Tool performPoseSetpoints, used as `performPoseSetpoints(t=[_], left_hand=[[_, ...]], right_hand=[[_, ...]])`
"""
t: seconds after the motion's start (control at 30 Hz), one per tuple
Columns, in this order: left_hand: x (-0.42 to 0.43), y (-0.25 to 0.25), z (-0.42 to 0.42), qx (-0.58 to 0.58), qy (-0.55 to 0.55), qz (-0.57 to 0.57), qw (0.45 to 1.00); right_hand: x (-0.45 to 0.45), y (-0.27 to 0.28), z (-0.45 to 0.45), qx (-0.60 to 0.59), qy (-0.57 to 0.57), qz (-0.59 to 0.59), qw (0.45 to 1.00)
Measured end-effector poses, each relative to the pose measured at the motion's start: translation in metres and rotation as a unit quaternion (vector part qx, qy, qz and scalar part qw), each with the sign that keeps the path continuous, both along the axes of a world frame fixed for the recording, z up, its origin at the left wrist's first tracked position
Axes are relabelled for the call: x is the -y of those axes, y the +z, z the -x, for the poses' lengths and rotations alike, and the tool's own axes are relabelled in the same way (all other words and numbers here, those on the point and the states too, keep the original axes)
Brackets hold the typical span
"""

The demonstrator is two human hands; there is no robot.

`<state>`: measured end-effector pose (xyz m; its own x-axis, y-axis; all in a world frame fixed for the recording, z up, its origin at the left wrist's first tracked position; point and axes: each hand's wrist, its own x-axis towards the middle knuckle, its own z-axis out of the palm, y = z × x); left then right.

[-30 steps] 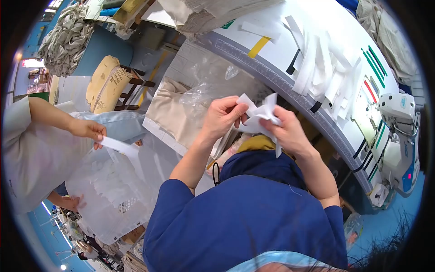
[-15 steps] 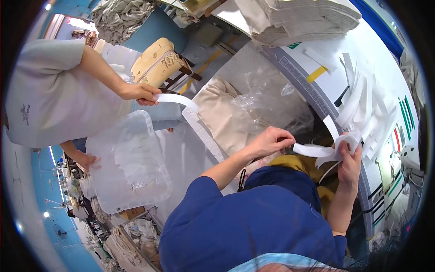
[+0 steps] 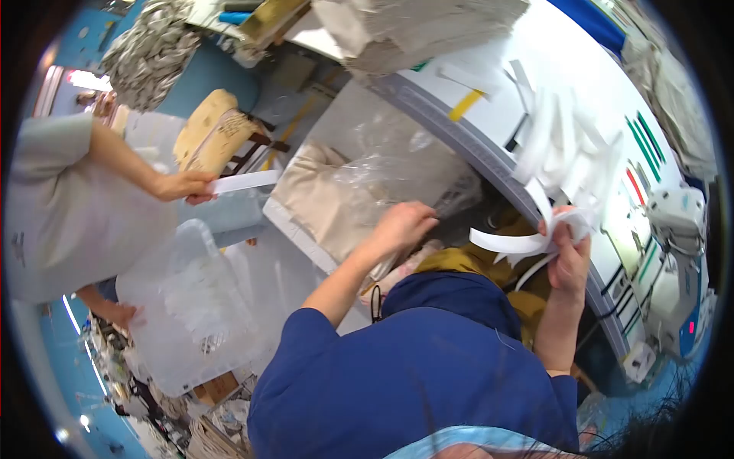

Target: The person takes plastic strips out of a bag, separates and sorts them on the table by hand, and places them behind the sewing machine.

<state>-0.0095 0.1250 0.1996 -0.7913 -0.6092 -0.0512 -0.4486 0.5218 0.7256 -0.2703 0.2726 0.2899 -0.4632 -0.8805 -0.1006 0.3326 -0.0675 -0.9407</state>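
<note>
My right hand [image 3: 569, 256] is closed round a bunch of white fabric strips [image 3: 577, 223] by the table edge. One strip's free end [image 3: 497, 242] curves out to the left, and other ends hang below the hand. My left hand [image 3: 405, 228] is apart from that free end, over the beige cloth [image 3: 325, 199] and its clear plastic wrap [image 3: 390, 164]. Its fingers are loosely bent and slightly blurred, with no strip visible in them. A heap of similar white strips [image 3: 562, 138] lies on the white table just beyond my right hand.
At left, a co-worker's hand [image 3: 187, 186] holds a white strip [image 3: 245, 181]; their other hand is at a translucent plastic bin [image 3: 180, 306]. A stack of beige cloth [image 3: 420, 30] sits on the table [image 3: 489, 57]. A sewing machine [image 3: 677, 229] stands at right.
My left hand has moved left, away from the strip's free end. My right hand still holds the bunch. The view has shifted, and the co-worker's strip looks straighter.
</note>
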Motion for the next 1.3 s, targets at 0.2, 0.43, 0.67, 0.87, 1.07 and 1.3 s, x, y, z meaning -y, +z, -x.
performPoseSetpoints(t=[0.2, 0.43, 0.67, 0.87, 1.07, 1.3], left_hand=[[0.106, -0.082, -0.033, -0.028, 0.253, 0.151, 0.955], [0.097, -0.109, -0.013, 0.029, 0.183, -0.002, 0.983], [0.075, -0.155, -0.008, 0.184, 0.078, 0.023, 0.98], [0.142, -0.276, -0.017, 0.045, 0.259, -0.076, 0.962], [0.144, -0.304, -0.01, -0.185, 0.428, -0.292, 0.835], [0.126, -0.309, -0.014, -0.287, 0.403, -0.27, 0.826]], right_hand=[[-0.018, 0.0, -0.006, 0.025, 0.007, -0.019, 0.999], [-0.019, -0.011, -0.008, 0.05, 0.017, 0.01, 0.999], [-0.026, -0.007, 0.007, 0.032, 0.018, 0.071, 0.997], [-0.053, -0.033, 0.051, 0.129, 0.039, 0.137, 0.981], [-0.059, -0.046, 0.066, 0.226, 0.038, 0.193, 0.954], [-0.055, -0.044, 0.064, 0.238, 0.043, 0.194, 0.951]])
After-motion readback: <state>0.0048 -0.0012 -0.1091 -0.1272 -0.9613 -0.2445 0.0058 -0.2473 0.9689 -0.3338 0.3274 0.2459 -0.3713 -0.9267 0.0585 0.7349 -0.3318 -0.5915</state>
